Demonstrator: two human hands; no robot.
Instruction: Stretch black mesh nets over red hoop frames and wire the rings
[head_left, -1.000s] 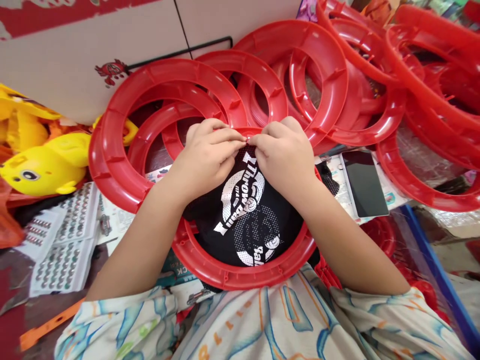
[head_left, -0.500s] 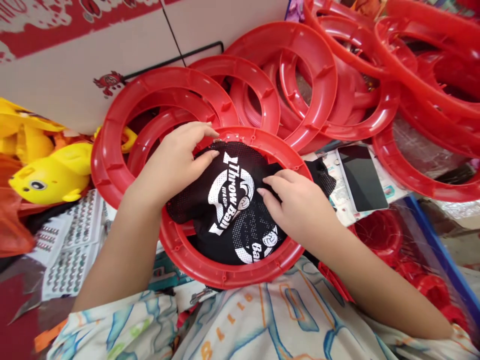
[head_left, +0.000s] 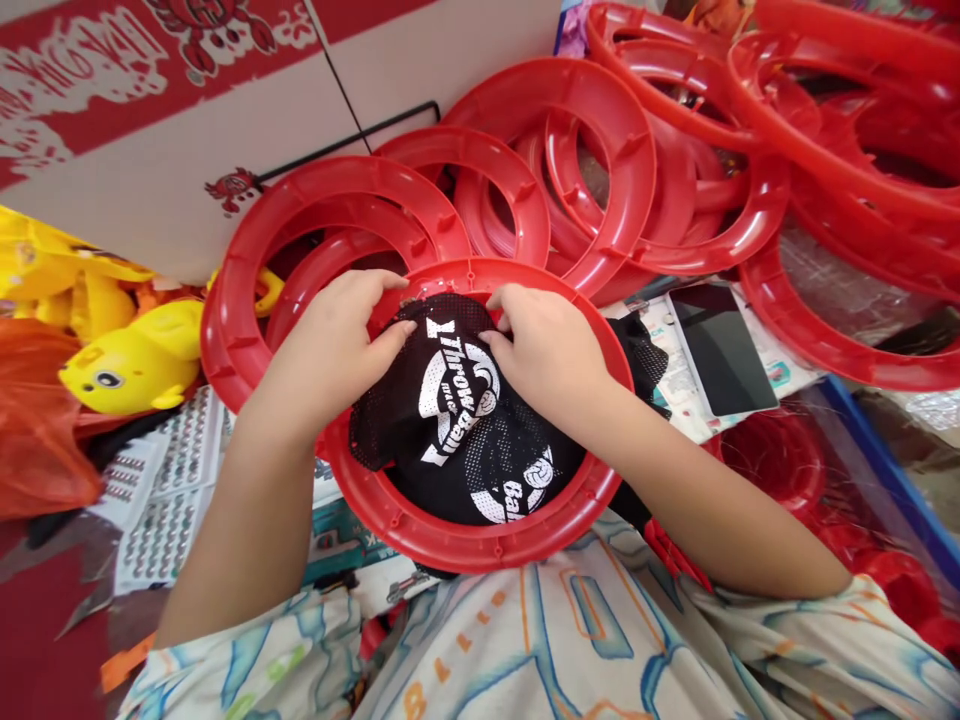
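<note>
A red plastic ring (head_left: 495,550) lies in front of me, tilted toward my lap. Inside it is bunched black mesh fabric (head_left: 517,450) with white "Throw Ball" print. My left hand (head_left: 334,350) is at the ring's far left, thumb and fingers closed on the fabric's upper edge by the inner rim. Across from it, my right hand (head_left: 551,345) has its thumb and bent forefinger closed on the same upper edge. The other fingertips of both hands are partly hidden. Some mesh (head_left: 640,350) sticks out beyond the ring's right side.
Several more red rings (head_left: 562,85) are piled behind and to the right. A phone (head_left: 724,350) lies at the right, above a bin of red cup-like parts (head_left: 772,460). Yellow toy animals (head_left: 135,360) and sheets of small silvery pieces (head_left: 169,500) are at the left.
My right hand has moved up and left from the printed fabric to its far edge. My left hand stays at the far left edge. The view has shifted slightly.
</note>
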